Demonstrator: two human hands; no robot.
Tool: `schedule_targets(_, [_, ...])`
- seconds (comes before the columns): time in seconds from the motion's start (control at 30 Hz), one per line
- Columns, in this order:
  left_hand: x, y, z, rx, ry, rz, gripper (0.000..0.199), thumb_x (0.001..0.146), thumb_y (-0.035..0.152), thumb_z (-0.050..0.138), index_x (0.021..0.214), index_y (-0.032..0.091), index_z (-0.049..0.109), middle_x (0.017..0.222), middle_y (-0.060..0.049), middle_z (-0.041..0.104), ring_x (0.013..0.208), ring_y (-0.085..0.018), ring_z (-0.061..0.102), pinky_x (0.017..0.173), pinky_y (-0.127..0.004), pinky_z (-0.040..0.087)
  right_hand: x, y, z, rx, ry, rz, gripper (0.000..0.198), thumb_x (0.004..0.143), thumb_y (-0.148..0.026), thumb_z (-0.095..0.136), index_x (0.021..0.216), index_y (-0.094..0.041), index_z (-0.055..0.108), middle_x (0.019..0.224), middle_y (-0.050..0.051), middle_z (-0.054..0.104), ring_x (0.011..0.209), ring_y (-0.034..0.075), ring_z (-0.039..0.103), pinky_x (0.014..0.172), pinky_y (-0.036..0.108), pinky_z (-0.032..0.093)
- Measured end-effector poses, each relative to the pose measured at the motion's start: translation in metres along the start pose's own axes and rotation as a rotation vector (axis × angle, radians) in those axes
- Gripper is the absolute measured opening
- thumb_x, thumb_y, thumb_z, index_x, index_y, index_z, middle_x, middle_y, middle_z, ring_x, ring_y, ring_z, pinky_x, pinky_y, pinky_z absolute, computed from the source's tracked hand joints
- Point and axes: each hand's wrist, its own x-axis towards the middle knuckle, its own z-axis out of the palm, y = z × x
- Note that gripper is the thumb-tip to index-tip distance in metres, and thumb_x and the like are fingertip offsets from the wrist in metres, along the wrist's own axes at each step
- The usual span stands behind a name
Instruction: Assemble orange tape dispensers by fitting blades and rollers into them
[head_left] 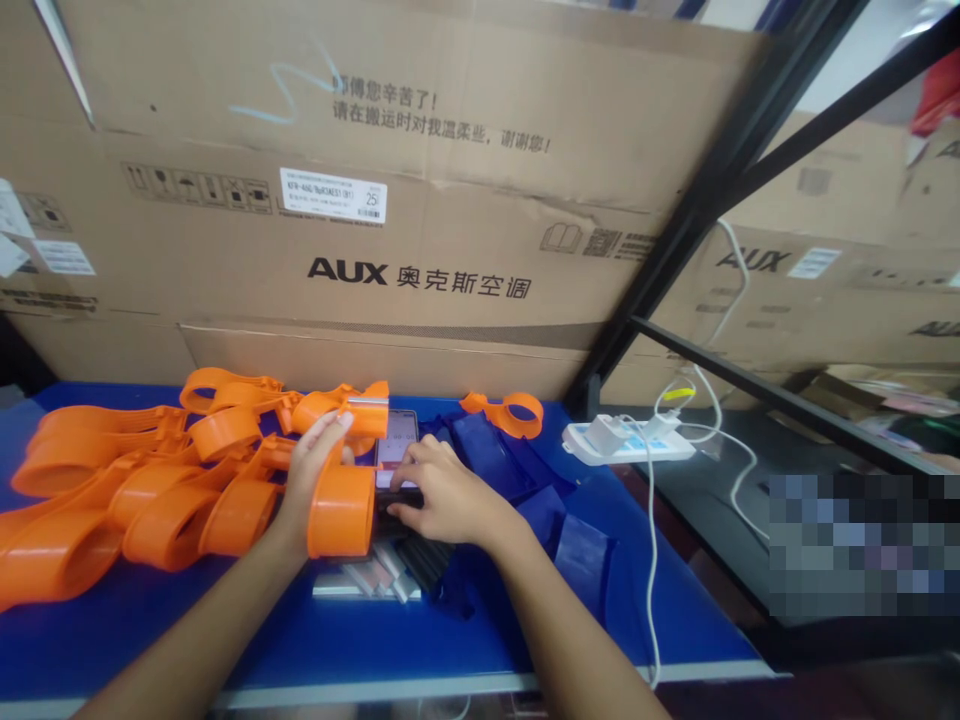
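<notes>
My left hand (pixel 304 475) is closed around an orange plastic piece with a round ring end (pixel 341 512), held upright over the middle of the table. A thin silvery strip (pixel 367 402) lies across the orange part above my fingertips. My right hand (pixel 446 490) is just to the right, its fingers bent and drawn together in front of a phone (pixel 397 430) with a lit screen. What its fingertips grip, if anything, is too small to make out. Below both hands lie black strips (pixel 426 560) and pale flat strips (pixel 379 572).
Several orange ringed pieces (pixel 157 510) are heaped on the left of the blue table (pixel 262 640). Another orange piece (pixel 521 415) lies at the back. Dark blue pieces (pixel 491 455) lie right of my hands. A white power strip (pixel 626 440) trails cables. Cardboard boxes (pixel 420 190) stand behind.
</notes>
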Motion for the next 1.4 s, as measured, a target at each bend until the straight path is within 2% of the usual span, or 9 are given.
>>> schedule_targets(0.17, [-0.001,-0.001,0.001,-0.005,0.026,0.015,0.046,0.072,0.049,0.086,0.077,0.023,0.049,0.050,0.010,0.039,0.039,-0.005,0.034,0.039,-0.020,0.032,0.001,-0.002,-0.001,-0.005,0.012,-0.021,0.011,0.086,-0.029,0.077,0.091,-0.020,0.072,0.096,0.008,0.065,0.099,0.026,0.055,0.088,0.039,0.042])
schedule_targets(0.27, [0.000,-0.001,0.000,0.012,0.035,0.037,0.046,0.072,0.050,0.085,0.075,0.022,0.049,0.049,0.010,0.040,0.038,-0.005,0.035,0.039,-0.021,0.033,0.002,0.000,-0.006,0.024,0.100,-0.003,0.007,0.086,-0.025,0.073,0.088,-0.020,0.069,0.090,0.006,0.067,0.092,0.024,0.059,0.082,0.035,0.043])
schedule_targets(0.33, [0.000,-0.001,0.000,0.001,0.035,0.046,0.044,0.072,0.049,0.085,0.076,0.023,0.051,0.049,0.010,0.041,0.038,-0.006,0.037,0.039,-0.021,0.033,0.002,0.003,-0.010,0.067,0.225,0.089,0.006,0.088,-0.026,0.070,0.089,-0.021,0.066,0.086,0.004,0.068,0.082,0.021,0.060,0.074,0.032,0.043])
schedule_targets(0.47, [0.000,-0.001,0.001,-0.023,0.038,0.033,0.041,0.072,0.049,0.086,0.081,0.023,0.056,0.050,0.010,0.043,0.038,-0.006,0.038,0.039,-0.020,0.034,0.000,0.011,-0.015,0.242,0.593,0.307,0.016,0.096,-0.039,0.061,0.101,-0.024,0.063,0.071,0.000,0.062,0.061,0.017,0.055,0.058,0.029,0.039])
schedule_targets(0.53, [-0.002,-0.003,0.003,0.003,0.027,0.027,0.039,0.073,0.048,0.086,0.084,0.023,0.058,0.050,0.010,0.043,0.039,-0.006,0.038,0.040,-0.019,0.034,0.000,0.012,-0.017,0.335,0.747,0.335,0.022,0.098,-0.044,0.059,0.107,-0.024,0.063,0.067,-0.001,0.058,0.055,0.016,0.052,0.055,0.029,0.039])
schedule_targets(0.6, [-0.003,-0.006,0.004,0.071,-0.008,0.028,0.037,0.075,0.049,0.085,0.088,0.022,0.062,0.050,0.008,0.047,0.040,-0.006,0.040,0.040,-0.019,0.034,0.000,0.012,-0.018,0.385,0.825,0.313,0.024,0.098,-0.045,0.060,0.110,-0.024,0.065,0.071,0.000,0.060,0.057,0.017,0.053,0.056,0.030,0.042])
schedule_targets(0.77, [-0.005,-0.011,0.008,0.163,-0.069,0.023,0.041,0.075,0.050,0.084,0.098,0.020,0.070,0.054,0.006,0.053,0.043,-0.008,0.045,0.042,-0.018,0.037,0.001,0.009,-0.020,0.327,0.812,0.215,0.025,0.096,-0.040,0.064,0.114,-0.024,0.071,0.086,0.006,0.064,0.072,0.020,0.059,0.066,0.034,0.049])
schedule_targets(1.07, [-0.004,-0.010,0.009,0.142,-0.072,0.051,0.043,0.075,0.047,0.085,0.103,0.017,0.073,0.069,0.002,0.064,0.048,-0.007,0.048,0.046,-0.017,0.041,0.003,0.010,-0.013,0.373,0.651,0.156,0.027,0.097,-0.036,0.064,0.121,-0.024,0.071,0.087,0.004,0.066,0.066,0.016,0.056,0.062,0.031,0.050])
schedule_targets(1.4, [0.001,-0.016,0.004,0.221,-0.110,0.049,0.047,0.078,0.047,0.083,0.112,0.017,0.073,0.062,0.002,0.061,0.050,-0.009,0.051,0.048,-0.018,0.043,0.006,0.007,-0.005,0.311,0.651,0.078,0.024,0.098,-0.031,0.065,0.119,-0.023,0.073,0.099,0.007,0.070,0.078,0.018,0.063,0.071,0.031,0.053])
